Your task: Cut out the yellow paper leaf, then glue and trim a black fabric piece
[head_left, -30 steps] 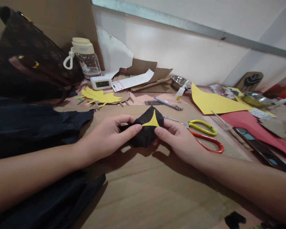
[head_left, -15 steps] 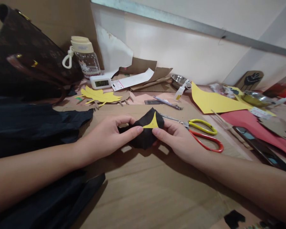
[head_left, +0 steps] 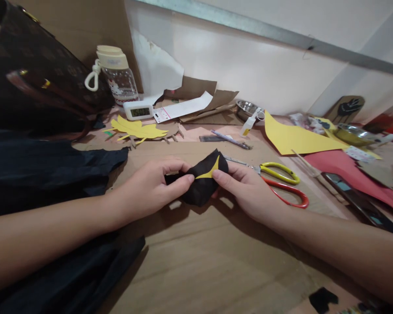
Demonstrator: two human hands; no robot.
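From the head view, the left grip (head_left: 157, 183) pinches the left side of a black piece (head_left: 199, 192), and the right grip (head_left: 249, 187) pinches its right side, thumb at the yellow patch (head_left: 211, 172) on it. The piece is held over cardboard (head_left: 196, 257) on the desk (head_left: 193, 134). Scissors (head_left: 262, 168) lie just beyond the right grip; a black sheet (head_left: 49, 170) spreads beside the left arm.

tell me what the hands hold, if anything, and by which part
A small, thin black sheet with a curved-sided yellow patch showing: the left hand pinches its left side, the right hand its right side, thumbs on top.
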